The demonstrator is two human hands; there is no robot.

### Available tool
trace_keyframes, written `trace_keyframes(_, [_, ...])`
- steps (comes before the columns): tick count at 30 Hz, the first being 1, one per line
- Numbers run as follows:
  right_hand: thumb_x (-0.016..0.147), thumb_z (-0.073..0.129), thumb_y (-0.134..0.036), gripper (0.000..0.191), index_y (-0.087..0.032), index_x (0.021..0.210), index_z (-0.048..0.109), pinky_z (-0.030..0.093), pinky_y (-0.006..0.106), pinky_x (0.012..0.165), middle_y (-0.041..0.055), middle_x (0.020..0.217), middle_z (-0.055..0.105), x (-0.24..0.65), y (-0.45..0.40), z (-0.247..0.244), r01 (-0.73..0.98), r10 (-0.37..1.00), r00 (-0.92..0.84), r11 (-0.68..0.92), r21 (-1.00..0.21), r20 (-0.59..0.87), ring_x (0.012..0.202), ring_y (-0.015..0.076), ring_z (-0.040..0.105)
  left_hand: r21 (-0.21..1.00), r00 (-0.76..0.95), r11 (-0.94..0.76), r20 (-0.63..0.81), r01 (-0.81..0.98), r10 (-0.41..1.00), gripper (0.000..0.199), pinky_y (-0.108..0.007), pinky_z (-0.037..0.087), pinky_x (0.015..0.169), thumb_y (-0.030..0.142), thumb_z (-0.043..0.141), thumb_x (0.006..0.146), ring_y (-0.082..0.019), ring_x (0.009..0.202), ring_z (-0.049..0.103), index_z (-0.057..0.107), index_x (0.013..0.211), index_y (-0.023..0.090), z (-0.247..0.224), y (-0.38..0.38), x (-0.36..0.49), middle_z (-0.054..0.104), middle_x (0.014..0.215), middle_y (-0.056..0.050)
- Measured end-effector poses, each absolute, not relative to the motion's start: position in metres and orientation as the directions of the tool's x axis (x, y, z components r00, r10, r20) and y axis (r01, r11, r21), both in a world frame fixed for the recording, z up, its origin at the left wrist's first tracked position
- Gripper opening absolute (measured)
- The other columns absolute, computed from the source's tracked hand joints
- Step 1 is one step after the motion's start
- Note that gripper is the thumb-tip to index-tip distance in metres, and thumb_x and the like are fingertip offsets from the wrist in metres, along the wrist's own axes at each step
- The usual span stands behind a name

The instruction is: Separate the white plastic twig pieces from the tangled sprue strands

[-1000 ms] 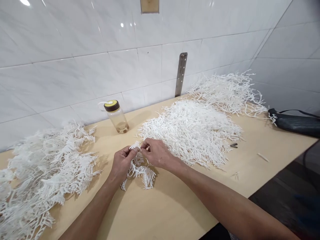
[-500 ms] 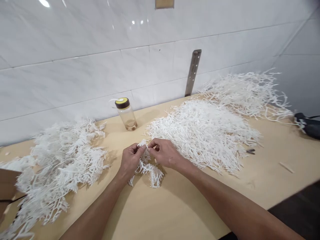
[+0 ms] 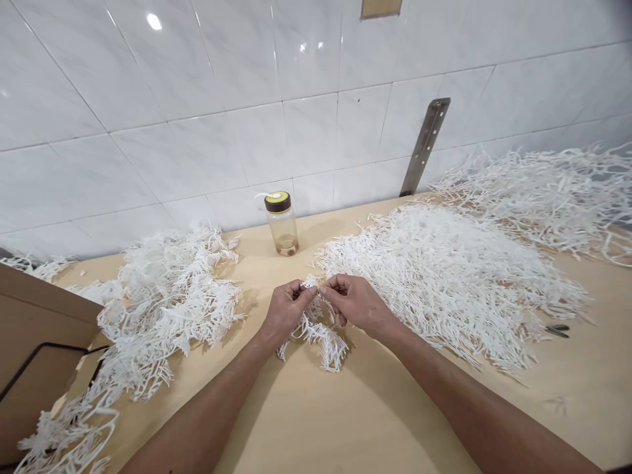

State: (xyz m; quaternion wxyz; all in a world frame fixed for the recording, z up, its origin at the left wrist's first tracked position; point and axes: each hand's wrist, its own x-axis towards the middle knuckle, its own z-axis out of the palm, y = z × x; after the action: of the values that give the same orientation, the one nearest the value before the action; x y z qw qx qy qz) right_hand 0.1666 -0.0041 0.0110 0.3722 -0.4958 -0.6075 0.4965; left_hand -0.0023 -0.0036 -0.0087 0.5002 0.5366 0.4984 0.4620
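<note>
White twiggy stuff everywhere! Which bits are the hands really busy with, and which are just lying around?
In use:
- white plastic sprig, pinched by left hand and right hand
- pile of small white pieces beside the right hand
- heap of branched white sprigs to the left

Lying about:
- water bottle
- cardboard box
- small cutters

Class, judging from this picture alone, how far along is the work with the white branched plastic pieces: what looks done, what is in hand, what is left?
Seemingly done: a heap of short loose sticks, right. In hand: left hand and right hand pinch one branched sprig between them. Probably left: the branched pile on the left, though which pile is finished is a guess.
</note>
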Motion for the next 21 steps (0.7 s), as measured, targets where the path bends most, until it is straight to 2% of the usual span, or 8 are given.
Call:
trace_keyframes(5, [0.081, 0.063, -0.029, 0.012, -0.017, 0.082, 0.066, 0.043, 0.02, 0.038, -0.0068, 0.047, 0.054, 0.1681, -0.0029, 0.0153, 0.305, 0.967, -0.226, -0.043, -0.951, -0.116, 0.035, 0.0096, 0.053, 0.995, 0.078, -0.001, -0.007, 0.101, 0.997, 0.038, -0.022, 0.029, 0.047, 0.047, 0.076, 0.071, -0.008, 0.049, 0.037, 0.056, 0.062, 0.016, -0.0052, -0.006, -0.0014, 0.046, 0.052, 0.005])
trace_keyframes(9, [0.079, 0.061, -0.026, 0.009, -0.018, 0.078, 0.063, 0.043, 0.019, 0.039, -0.0057, 0.053, 0.057, 0.1677, -0.0027, 0.0136, 0.329, 0.963, -0.244, -0.026, -0.944, -0.111, 0.037, 0.0088, 0.054, 0.999, 0.094, 0.022, -0.026, 0.045, 0.995, 0.037, -0.022, 0.032, 0.049, 0.047, 0.076, 0.071, -0.008, 0.05, 0.04, 0.058, 0.064, 0.016, -0.0068, -0.0054, -0.0017, 0.049, 0.054, 0.005])
trace_keyframes(14, [0.081, 0.056, -0.024, 0.007, -0.018, 0.08, 0.059, 0.044, 0.021, 0.043, -0.0041, 0.064, 0.059, 0.1668, -0.0043, 0.011, 0.348, 0.963, -0.269, 0.072, -0.935, -0.026, 0.043, 0.0087, 0.055, 0.999, 0.101, 0.044, -0.044, 0.004, 0.994, 0.036, -0.022, 0.035, 0.051, 0.047, 0.077, 0.07, -0.01, 0.052, 0.046, 0.06, 0.068, 0.015, -0.0087, -0.0041, -0.0027, 0.053, 0.057, 0.003])
trace_keyframes(21, [0.082, 0.051, -0.02, 0.006, -0.02, 0.081, 0.057, 0.041, 0.023, 0.054, -0.0014, 0.071, 0.062, 0.1635, -0.0079, 0.0064, 0.525, 0.958, -0.227, 0.272, -0.806, 0.175, 0.059, 0.0122, 0.055, 0.999, 0.073, 0.006, -0.01, 0.052, 0.997, 0.038, -0.022, 0.03, 0.048, 0.048, 0.075, 0.071, -0.008, 0.049, 0.036, 0.055, 0.064, 0.017, -0.006, -0.0055, -0.0003, 0.045, 0.052, 0.006])
